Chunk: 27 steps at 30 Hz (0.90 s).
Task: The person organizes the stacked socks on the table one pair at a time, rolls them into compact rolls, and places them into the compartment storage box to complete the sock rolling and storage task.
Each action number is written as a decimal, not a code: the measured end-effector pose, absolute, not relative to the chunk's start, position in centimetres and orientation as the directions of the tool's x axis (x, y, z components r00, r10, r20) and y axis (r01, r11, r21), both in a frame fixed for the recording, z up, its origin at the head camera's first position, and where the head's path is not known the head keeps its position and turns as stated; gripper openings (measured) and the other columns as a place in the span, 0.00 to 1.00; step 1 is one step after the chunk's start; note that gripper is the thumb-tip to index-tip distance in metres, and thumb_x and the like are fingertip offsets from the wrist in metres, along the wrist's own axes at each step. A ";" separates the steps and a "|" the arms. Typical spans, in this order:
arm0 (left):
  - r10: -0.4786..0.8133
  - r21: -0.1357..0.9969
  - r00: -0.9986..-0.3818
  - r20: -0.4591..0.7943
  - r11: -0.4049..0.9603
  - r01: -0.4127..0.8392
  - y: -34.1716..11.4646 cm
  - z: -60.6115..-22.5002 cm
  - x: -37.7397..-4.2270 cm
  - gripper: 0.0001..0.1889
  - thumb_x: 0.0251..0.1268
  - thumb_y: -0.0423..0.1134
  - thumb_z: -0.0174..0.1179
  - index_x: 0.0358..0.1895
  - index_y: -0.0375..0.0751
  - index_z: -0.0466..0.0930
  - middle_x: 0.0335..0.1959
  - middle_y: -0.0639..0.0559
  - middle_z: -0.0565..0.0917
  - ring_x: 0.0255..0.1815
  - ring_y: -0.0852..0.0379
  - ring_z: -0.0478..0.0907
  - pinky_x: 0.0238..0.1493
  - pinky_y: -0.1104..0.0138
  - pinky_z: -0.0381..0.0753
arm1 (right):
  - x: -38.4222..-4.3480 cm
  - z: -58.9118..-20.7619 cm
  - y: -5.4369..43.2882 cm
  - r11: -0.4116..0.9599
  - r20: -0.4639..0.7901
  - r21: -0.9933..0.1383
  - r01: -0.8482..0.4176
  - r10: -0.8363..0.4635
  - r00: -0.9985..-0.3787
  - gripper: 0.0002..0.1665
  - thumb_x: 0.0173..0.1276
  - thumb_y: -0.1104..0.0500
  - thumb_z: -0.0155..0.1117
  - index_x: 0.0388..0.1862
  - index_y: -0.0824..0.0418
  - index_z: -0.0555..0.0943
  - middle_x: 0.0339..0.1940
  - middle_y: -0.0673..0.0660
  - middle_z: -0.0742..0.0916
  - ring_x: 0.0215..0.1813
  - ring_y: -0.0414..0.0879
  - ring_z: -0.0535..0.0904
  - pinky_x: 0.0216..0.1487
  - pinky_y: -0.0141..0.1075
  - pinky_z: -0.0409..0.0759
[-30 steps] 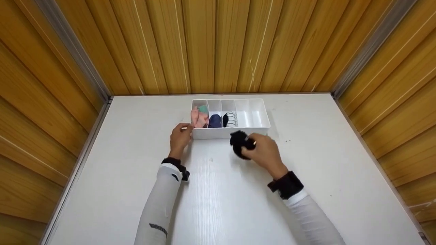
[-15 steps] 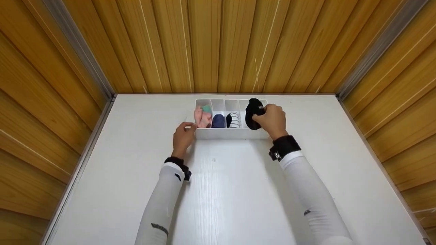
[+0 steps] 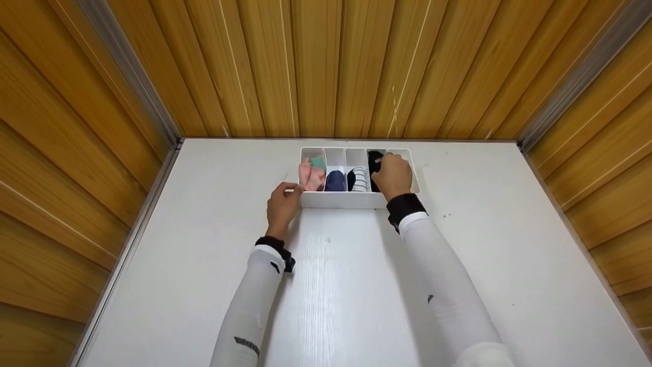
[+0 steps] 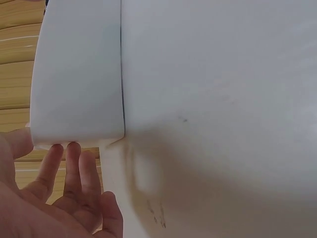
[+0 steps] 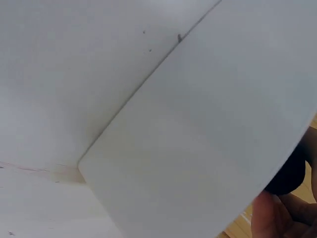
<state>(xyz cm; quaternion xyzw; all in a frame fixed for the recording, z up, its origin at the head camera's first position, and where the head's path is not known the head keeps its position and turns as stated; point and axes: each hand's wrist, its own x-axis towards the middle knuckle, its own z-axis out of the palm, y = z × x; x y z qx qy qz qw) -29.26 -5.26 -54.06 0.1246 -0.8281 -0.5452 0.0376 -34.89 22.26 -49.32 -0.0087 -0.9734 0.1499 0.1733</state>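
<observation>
A white divided box (image 3: 336, 201) stands near the table's back edge. My left hand (image 3: 283, 208) holds its front left corner; in the left wrist view the thumb is at the rim and several fingertips (image 4: 73, 148) touch the end wall. My right hand (image 3: 395, 176) is down in the right part of the box, gripping black socks (image 3: 375, 162) with white lettering. In the right wrist view, the dark fabric (image 5: 290, 174) shows between fingers just past the rim. The box's wall hides the rest of that grip.
Pink socks (image 3: 311, 176) with a green part fill the leftmost compartment. Navy socks (image 3: 335, 181) and striped black-and-white socks (image 3: 359, 179) sit in the two beside it. A wood-look panel wall (image 3: 316, 71) rises behind the white table (image 3: 326, 285).
My right hand has carried the black socks from in front of the box, up over its right part, and down into it. The left hand has stayed at the left corner.
</observation>
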 end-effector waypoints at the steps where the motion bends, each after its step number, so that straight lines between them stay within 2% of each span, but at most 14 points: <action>1: -0.253 0.914 -0.965 -0.067 0.373 -0.161 -5.4 -54.1 -29.3 0.17 0.70 0.54 0.59 0.52 0.51 0.84 0.42 0.47 0.87 0.42 0.50 0.83 0.42 0.60 0.75 | -35.0 -49.6 21.9 0.959 0.352 -0.278 -0.046 0.057 -0.934 0.12 0.55 0.60 0.71 0.32 0.70 0.85 0.34 0.70 0.89 0.38 0.68 0.87 0.38 0.58 0.84; 5: -0.259 0.914 -0.963 -0.072 0.370 -0.168 -5.1 -54.1 -28.9 0.16 0.70 0.54 0.59 0.52 0.51 0.85 0.42 0.48 0.88 0.42 0.50 0.83 0.42 0.61 0.75 | -34.5 -50.6 21.8 0.972 0.349 -0.230 -0.037 0.047 -0.936 0.12 0.56 0.60 0.69 0.34 0.69 0.84 0.35 0.70 0.89 0.38 0.69 0.87 0.37 0.60 0.83; 11: -0.248 0.921 -0.965 -0.079 0.353 -0.166 -4.5 -54.1 -28.5 0.16 0.70 0.54 0.59 0.51 0.51 0.85 0.44 0.48 0.88 0.43 0.50 0.83 0.43 0.60 0.75 | -34.0 -51.2 22.4 0.976 0.336 -0.218 0.000 0.075 -0.939 0.13 0.57 0.60 0.69 0.36 0.69 0.83 0.35 0.70 0.89 0.38 0.68 0.87 0.37 0.60 0.84; 17: -0.270 0.923 -0.959 -0.081 0.343 -0.175 -4.3 -54.0 -28.5 0.15 0.69 0.55 0.60 0.49 0.52 0.85 0.41 0.48 0.88 0.42 0.50 0.82 0.42 0.60 0.74 | -34.1 -51.1 22.6 0.975 0.277 -0.221 0.028 0.091 -0.957 0.16 0.58 0.57 0.70 0.38 0.70 0.84 0.38 0.71 0.89 0.40 0.67 0.87 0.38 0.59 0.84; 22: -0.269 0.926 -0.960 -0.082 0.336 -0.173 -4.3 -54.1 -28.4 0.15 0.69 0.55 0.60 0.48 0.52 0.85 0.40 0.49 0.87 0.41 0.50 0.82 0.41 0.61 0.73 | -34.2 -51.4 22.7 0.983 0.258 -0.180 0.036 0.083 -0.963 0.15 0.59 0.56 0.69 0.36 0.69 0.86 0.38 0.70 0.89 0.41 0.67 0.87 0.38 0.58 0.84; 27: -0.283 0.929 -0.955 -0.091 0.321 -0.184 -4.3 -54.2 -28.4 0.14 0.69 0.54 0.60 0.47 0.52 0.85 0.42 0.49 0.88 0.43 0.51 0.82 0.43 0.61 0.73 | -34.2 -51.4 22.8 0.986 0.264 -0.163 0.014 0.058 -0.963 0.20 0.63 0.50 0.70 0.36 0.69 0.87 0.36 0.70 0.89 0.40 0.66 0.87 0.37 0.58 0.84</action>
